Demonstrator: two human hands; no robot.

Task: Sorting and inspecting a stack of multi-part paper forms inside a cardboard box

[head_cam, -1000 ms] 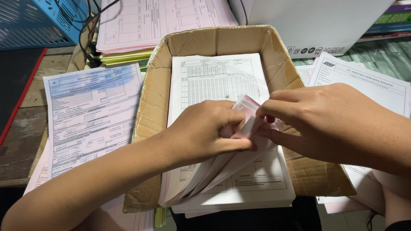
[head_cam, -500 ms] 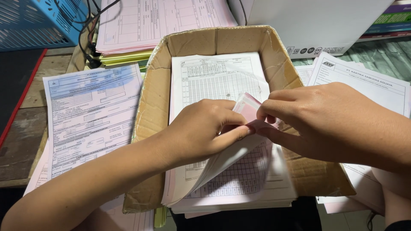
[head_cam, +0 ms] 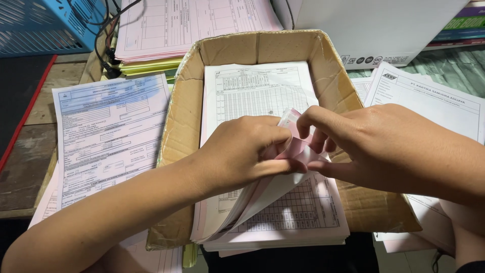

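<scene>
At frame centre, the left hand [head_cam: 242,151] is pinching up the sheets' [head_cam: 283,212] right corner in the cardboard box [head_cam: 184,121]; the right hand [head_cam: 374,146] is gripping the same pink corner, sheets' long axis running top-to-bottom.

My right hand [head_cam: 384,146] has curled its fingers over the lifted pink sheets [head_cam: 295,146], now pinched closer against my left hand [head_cam: 242,151].

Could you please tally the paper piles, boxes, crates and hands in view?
Paper piles: 4: in the cardboard box, left pile, back pile, right pile
Boxes: 2: cardboard box, white box
Blue crate: 1
Hands: 2: left hand, right hand
Total: 9
</scene>
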